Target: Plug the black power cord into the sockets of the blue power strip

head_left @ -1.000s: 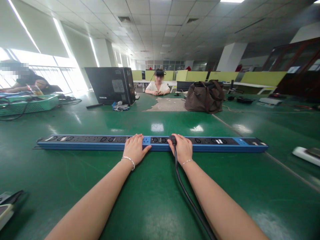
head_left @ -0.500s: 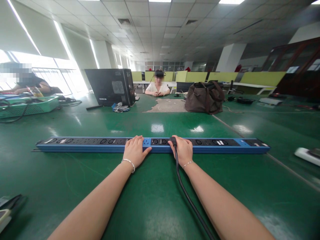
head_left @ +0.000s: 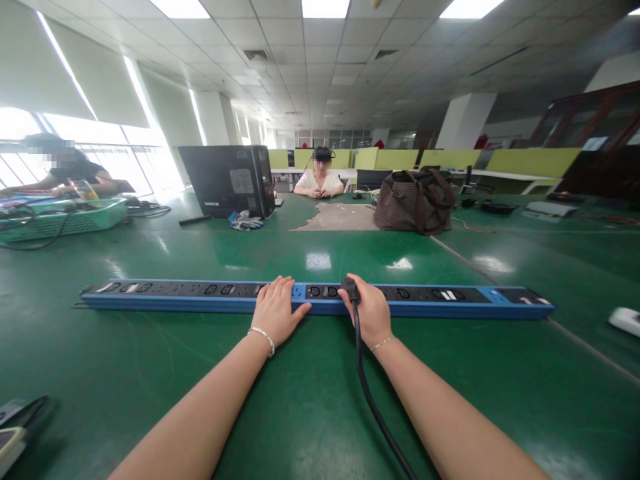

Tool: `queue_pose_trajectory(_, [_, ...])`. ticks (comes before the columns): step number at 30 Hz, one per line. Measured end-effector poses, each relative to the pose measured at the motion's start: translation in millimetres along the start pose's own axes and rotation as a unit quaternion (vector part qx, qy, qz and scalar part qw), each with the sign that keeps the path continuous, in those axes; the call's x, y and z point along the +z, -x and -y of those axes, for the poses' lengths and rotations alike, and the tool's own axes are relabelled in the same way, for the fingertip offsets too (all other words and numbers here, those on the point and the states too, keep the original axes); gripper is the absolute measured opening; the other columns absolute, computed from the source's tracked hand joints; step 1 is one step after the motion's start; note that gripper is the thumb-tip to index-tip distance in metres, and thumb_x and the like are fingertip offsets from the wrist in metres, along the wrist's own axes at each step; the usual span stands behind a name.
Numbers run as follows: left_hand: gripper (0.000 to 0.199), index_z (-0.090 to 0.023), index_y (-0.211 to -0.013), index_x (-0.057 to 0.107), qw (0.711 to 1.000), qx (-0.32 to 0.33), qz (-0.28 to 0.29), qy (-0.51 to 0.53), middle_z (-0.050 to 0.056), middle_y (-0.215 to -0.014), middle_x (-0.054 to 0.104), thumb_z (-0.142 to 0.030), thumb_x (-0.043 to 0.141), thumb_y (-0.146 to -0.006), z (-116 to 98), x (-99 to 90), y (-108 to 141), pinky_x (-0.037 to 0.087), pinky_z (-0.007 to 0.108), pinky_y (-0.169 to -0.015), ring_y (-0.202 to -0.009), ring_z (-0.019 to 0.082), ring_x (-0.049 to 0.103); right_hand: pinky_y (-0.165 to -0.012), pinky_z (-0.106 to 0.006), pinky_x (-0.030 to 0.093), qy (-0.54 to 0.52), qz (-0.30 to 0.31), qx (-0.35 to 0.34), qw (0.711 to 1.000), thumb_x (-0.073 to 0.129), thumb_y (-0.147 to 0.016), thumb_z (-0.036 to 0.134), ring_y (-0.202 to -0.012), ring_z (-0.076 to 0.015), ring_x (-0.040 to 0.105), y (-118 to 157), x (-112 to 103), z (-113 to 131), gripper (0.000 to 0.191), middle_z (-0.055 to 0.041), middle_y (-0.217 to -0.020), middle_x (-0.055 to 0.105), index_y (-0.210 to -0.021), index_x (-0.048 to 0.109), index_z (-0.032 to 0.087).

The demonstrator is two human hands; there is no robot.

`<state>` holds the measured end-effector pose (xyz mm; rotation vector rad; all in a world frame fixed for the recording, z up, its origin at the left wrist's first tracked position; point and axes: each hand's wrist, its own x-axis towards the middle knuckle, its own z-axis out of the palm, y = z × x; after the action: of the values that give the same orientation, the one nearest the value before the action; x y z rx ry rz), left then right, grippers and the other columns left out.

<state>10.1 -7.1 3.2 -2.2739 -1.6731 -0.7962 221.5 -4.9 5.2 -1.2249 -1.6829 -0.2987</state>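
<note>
A long blue power strip [head_left: 173, 304] with a black socket face lies crosswise on the green table. My left hand [head_left: 276, 308] is laid over it left of the middle, fingers across the top and thumb out along the front side, holding it. Just right of the middle, my right hand [head_left: 371, 310] is closed around a black power plug [head_left: 351, 289] at the sockets. Its black cord [head_left: 367, 383] runs down toward me between my forearms. Whether the plug sits in a socket is hidden by the plug and fingers.
Farther back stand a black computer case [head_left: 225, 180], work gloves [head_left: 246, 221] and a brown bag [head_left: 415, 201]. A green basket [head_left: 95, 217] of cables is at left, a white device [head_left: 625, 320] at right. One person [head_left: 320, 180] sits opposite, another [head_left: 75, 167] at far left.
The camera view has shifted slightly, so the whole scene sits a little lower and farther right. Both hands keep their places on the power strip and the plug.
</note>
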Motion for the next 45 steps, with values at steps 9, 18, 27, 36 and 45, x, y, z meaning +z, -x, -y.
queue_pose_trajectory(9, [0.047,-0.021,-0.121,0.049,0.970,0.184,-0.064,0.146,0.011,-0.117,0.062,-0.047,0.052,-0.083,-33.6,-15.5,6.6,0.048,0.037,-0.090,-0.106,0.022,0.059,-0.087,-0.033,0.045,-0.047,0.033,-0.093,0.994,0.040,-0.092,0.041,-0.087,-0.0190,0.065,15.9,4.4,36.0,0.041,-0.0101,-0.099,0.071,-0.117,0.057,0.014])
queue_pose_trajectory(18, [0.036,-0.021,-0.117,0.049,0.977,0.016,-0.115,0.179,0.008,-0.112,0.065,-0.041,0.042,-0.089,-6.3,-24.8,0.2,0.051,0.033,-0.088,-0.098,0.018,0.064,-0.092,-0.037,0.043,-0.054,0.096,-0.011,0.994,0.053,-0.086,0.036,-0.096,-0.0205,0.063,9.0,-1.3,25.2,0.037,-0.0064,-0.101,0.071,-0.118,0.055,0.019])
queue_pose_trajectory(27, [0.033,-0.020,-0.114,0.055,0.984,-0.002,-0.073,0.165,0.006,-0.109,0.068,-0.037,0.049,-0.086,48.0,-17.5,-7.7,0.049,0.033,-0.090,-0.098,0.017,0.064,-0.089,-0.038,0.045,-0.063,0.084,0.103,0.989,0.047,-0.085,0.029,-0.096,-0.0222,0.064,5.6,2.8,3.7,0.033,-0.0052,-0.102,0.071,-0.115,0.055,0.017])
queue_pose_trajectory(36, [0.036,-0.021,-0.118,0.054,0.981,-0.018,-0.056,0.186,0.006,-0.115,0.066,-0.034,0.047,-0.085,29.8,-10.8,-11.1,0.048,0.037,-0.095,-0.105,0.019,0.062,-0.088,-0.038,0.044,-0.043,0.081,0.097,0.991,0.046,-0.084,0.026,-0.092,-0.0218,0.064,6.0,4.3,6.8,0.031,-0.0036,-0.100,0.072,-0.113,0.057,0.018])
queue_pose_trajectory(45, [0.034,-0.023,-0.118,0.054,0.981,0.031,-0.050,0.183,0.006,-0.122,0.062,-0.030,0.041,-0.087,21.5,-6.2,-15.4,0.043,0.040,-0.103,-0.114,0.019,0.057,-0.088,-0.035,0.043,-0.030,0.088,0.092,0.991,0.046,-0.085,0.025,-0.093,-0.0196,0.064,5.7,5.6,7.3,0.030,-0.0037,-0.099,0.072,-0.111,0.058,0.020])
